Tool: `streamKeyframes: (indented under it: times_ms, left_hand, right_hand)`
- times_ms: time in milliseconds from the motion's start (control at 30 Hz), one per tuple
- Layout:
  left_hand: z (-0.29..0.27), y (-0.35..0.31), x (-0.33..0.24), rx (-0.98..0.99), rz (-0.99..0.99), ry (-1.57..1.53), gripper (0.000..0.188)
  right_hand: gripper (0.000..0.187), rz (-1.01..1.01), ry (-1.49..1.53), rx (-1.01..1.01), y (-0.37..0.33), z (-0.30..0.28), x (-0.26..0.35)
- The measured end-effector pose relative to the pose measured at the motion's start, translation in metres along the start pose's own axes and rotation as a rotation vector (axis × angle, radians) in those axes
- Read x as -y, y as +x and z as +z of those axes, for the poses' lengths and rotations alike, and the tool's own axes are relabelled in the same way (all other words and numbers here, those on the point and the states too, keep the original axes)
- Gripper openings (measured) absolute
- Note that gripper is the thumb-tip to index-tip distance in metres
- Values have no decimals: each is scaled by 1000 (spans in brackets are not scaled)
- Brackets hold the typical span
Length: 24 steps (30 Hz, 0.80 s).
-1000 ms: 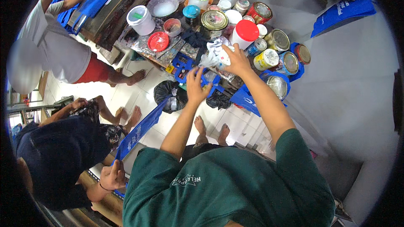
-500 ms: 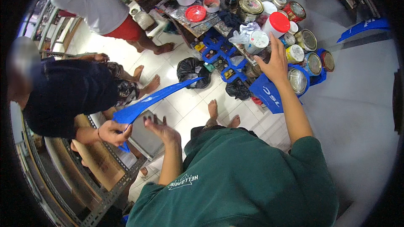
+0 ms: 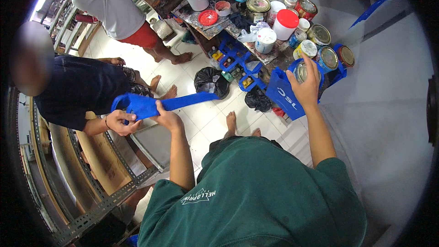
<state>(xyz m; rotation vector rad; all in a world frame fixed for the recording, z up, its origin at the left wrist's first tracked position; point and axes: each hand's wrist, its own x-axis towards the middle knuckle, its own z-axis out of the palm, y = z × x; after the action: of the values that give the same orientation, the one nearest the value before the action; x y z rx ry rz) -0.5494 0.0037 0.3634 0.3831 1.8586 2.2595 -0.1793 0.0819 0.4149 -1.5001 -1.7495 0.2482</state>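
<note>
Blue fabric strip (image 3: pixel 157 105), in a co-worker's hand (image 3: pixel 120 124), met the half-curled left hand (image 3: pixel 170 120), grip unclear; I feared early release dropping it, or the spread, empty right hand (image 3: pixel 305 86) knocking a round blue metal can (image 3: pixel 327 58).

Left hand (image 3: pixel 168 120): thumb raised, finger closure unclear | right hand (image 3: pixel 307 88): thumb splayed wide

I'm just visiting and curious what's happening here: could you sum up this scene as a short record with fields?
Left hand: thumb over blue fabric strip; fingers partly hidden
Right hand: open, nothing visibly held, near blue printed bag
Co-worker's hand: holding the same strip
Stained worktable: bears white tub with red lid
Tiled floor: black plastic bag on it
</note>
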Motion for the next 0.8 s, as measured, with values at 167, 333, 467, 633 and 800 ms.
streamKeyframes:
  times_ms: [167, 333, 467, 633, 800]
  left_hand:
    - [4, 28, 20, 690, -12, 273, 22]
    - [52, 20, -66, 1204, -150, 457, 17]
    - [78, 13, -94, 1348, -175, 518, 16]
    - [109, 32, -44, 1481, -38, 572, 13]
    - [178, 33, 42, 1588, -20, 502, 39]
  right_hand:
    - [54, -34, 204, 46, 10, 7, 4]
    - [68, 343, 607, 354, 46, 65, -2]
    - [78, 576, 1110, 580, 59, 106, -26]
    - [69, 590, 1410, 382, 46, 89, -16]
    - [56, 539, 1071, 93, 54, 97, -17]
